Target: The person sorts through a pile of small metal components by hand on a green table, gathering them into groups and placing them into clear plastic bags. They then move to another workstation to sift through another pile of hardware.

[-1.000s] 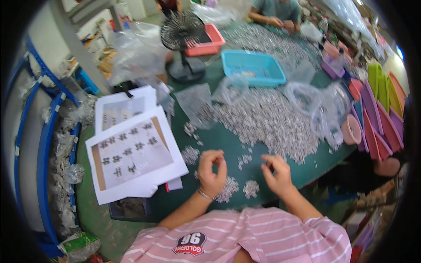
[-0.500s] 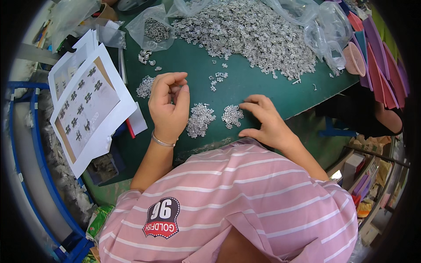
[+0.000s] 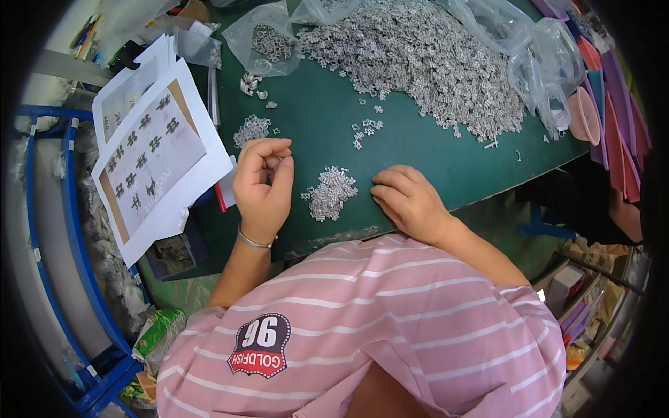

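Observation:
My left hand (image 3: pixel 263 184) is raised over the left part of the green table, its fingers curled in toward the thumb. Anything in that pinch is too small to make out. A pile of small silvery metal pieces (image 3: pixel 331 194) lies between my hands. To the right of it, my right hand (image 3: pixel 412 203) rests low near the table's front edge, fingers together and bent under. Whatever is beneath those fingers is hidden. Just beyond my left hand sits a smaller heap of metal pieces (image 3: pixel 251 129).
A large mound of metal pieces (image 3: pixel 418 59) covers the back of the green table (image 3: pixel 306 104), with clear plastic bags (image 3: pixel 547 66) beside it. Several loose pieces (image 3: pixel 366 129) lie mid-table. Printed picture sheets (image 3: pixel 157 157) stand at the left; coloured pieces (image 3: pixel 606 132) line the right.
My right hand has closed, its fingers drawing in over the spot where a small second pile lay; that pile no longer shows. My left fingers have curled a little more. The view has shifted slightly.

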